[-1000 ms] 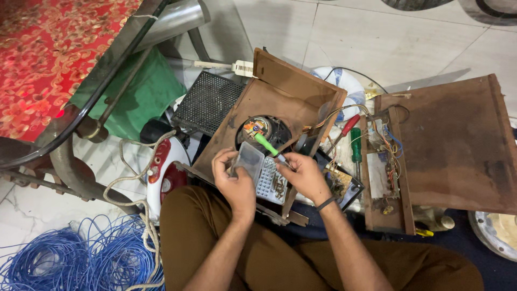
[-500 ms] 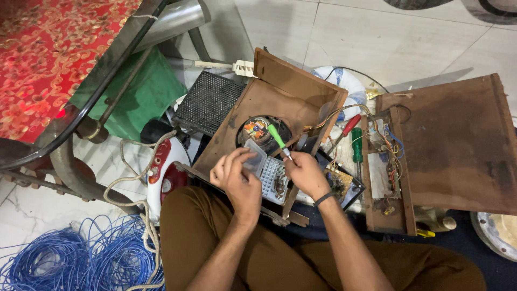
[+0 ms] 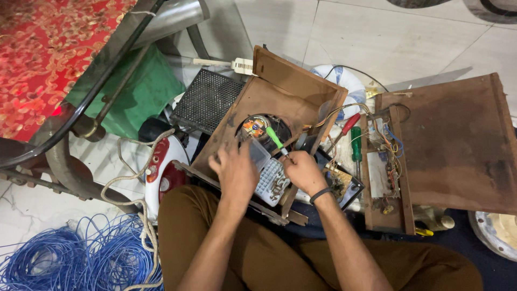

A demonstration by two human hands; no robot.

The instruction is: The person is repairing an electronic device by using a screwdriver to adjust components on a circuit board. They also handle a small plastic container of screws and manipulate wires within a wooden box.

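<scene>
In the head view, your left hand (image 3: 235, 171) rests over the lower edge of the open brown wooden box (image 3: 269, 108) that lies across your lap. Its fingers are loosely curled and pressed against a small clear plastic case (image 3: 259, 153), which sits just below the round speaker opening in the box's panel; whether they grip the case or only steady it you cannot tell from here. Your right hand (image 3: 303, 171) is closed around a screwdriver with a bright green handle (image 3: 276, 139), fingers wrapped tight on the shaft end, the handle slanting up and left toward the orange part inside the opening. A dark band circles that wrist.

Between your hands lies a white perforated plastic piece (image 3: 271, 182), touching the box's lower edge. To the right, a second brown wooden panel (image 3: 458, 140) carries loose coloured wires along its left edge, with a red-handled screwdriver (image 3: 349, 125) and a dark green-handled screwdriver (image 3: 356, 144) beside it. A coil of blue wire (image 3: 70, 258) sits on the floor at lower left.
</scene>
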